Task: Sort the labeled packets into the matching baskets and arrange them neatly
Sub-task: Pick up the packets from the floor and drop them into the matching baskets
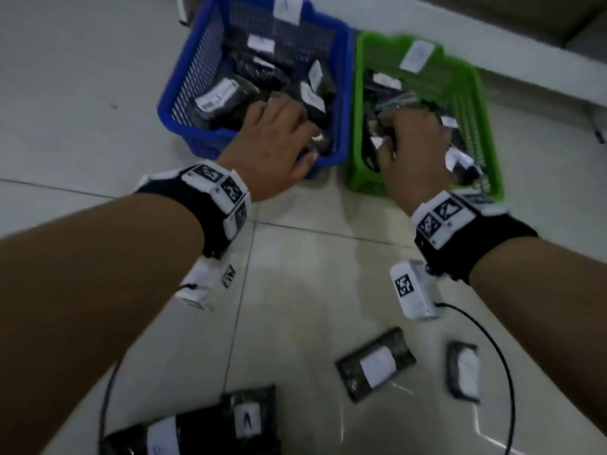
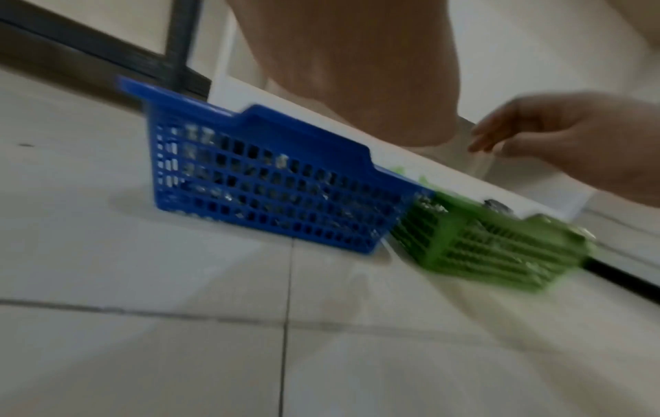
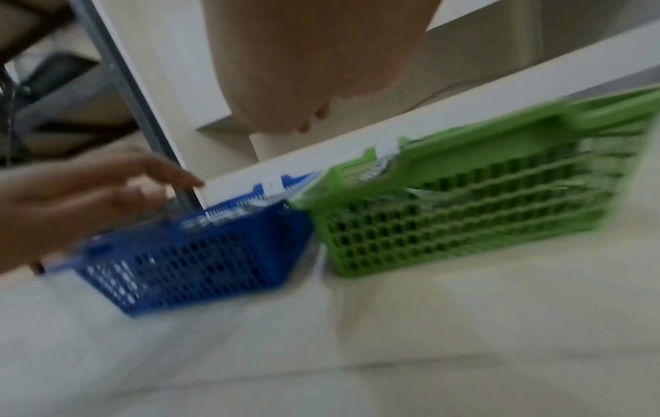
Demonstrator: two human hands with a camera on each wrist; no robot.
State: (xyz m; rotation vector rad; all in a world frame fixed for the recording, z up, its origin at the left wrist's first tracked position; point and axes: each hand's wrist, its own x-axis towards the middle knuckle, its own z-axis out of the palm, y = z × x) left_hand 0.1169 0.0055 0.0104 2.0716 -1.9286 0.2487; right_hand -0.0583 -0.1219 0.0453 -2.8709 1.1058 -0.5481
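Note:
A blue basket (image 1: 197,70) and a green basket (image 1: 479,103) stand side by side on the tiled floor. Each has a white label on its far rim and holds dark packets with white labels. My left hand (image 1: 305,139) reaches into the near right corner of the blue basket, its fingers stretched over the packets. Over the near left part of the green basket, my right hand (image 1: 389,139) has loosely bent fingers among the packets. The wrist views show the left hand (image 3: 171,180) and right hand (image 2: 485,141) with relaxed fingers above the baskets. Several loose packets (image 1: 376,367) lie on the floor near me.
A white ledge (image 1: 542,83) runs behind the baskets. A dark frame post (image 2: 182,45) stands beyond the blue basket (image 2: 271,180). Black cables (image 1: 492,339) hang from my wrist cameras over the floor packets. Bare tiles lie left of the blue basket.

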